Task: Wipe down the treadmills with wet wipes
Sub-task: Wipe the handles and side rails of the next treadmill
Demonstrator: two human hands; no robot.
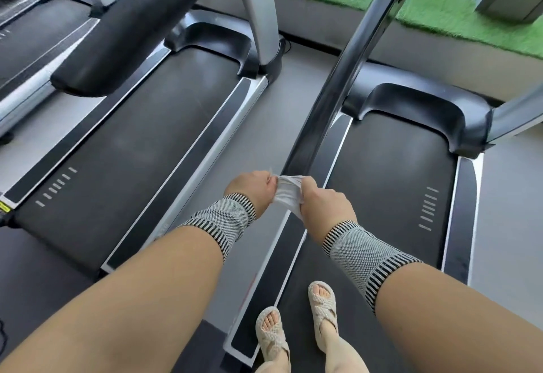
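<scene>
A white wet wipe (287,195) is bunched between both my hands in the middle of the view. My left hand (249,186) pinches its left end and my right hand (326,203) grips its right side, fingers curled round the cloth. Both wrists wear grey knitted bands with striped edges. The hands hover just below the lower end of the right treadmill's black handrail (338,85). I stand on the right treadmill's dark belt (390,184). A second treadmill belt (141,140) lies to the left.
My feet in beige woven sandals (293,322) stand at the rear of the right treadmill. A padded black handrail (129,29) of the left treadmill crosses the upper left. Grey floor (264,126) separates the machines. Green artificial turf (440,11) runs along the back.
</scene>
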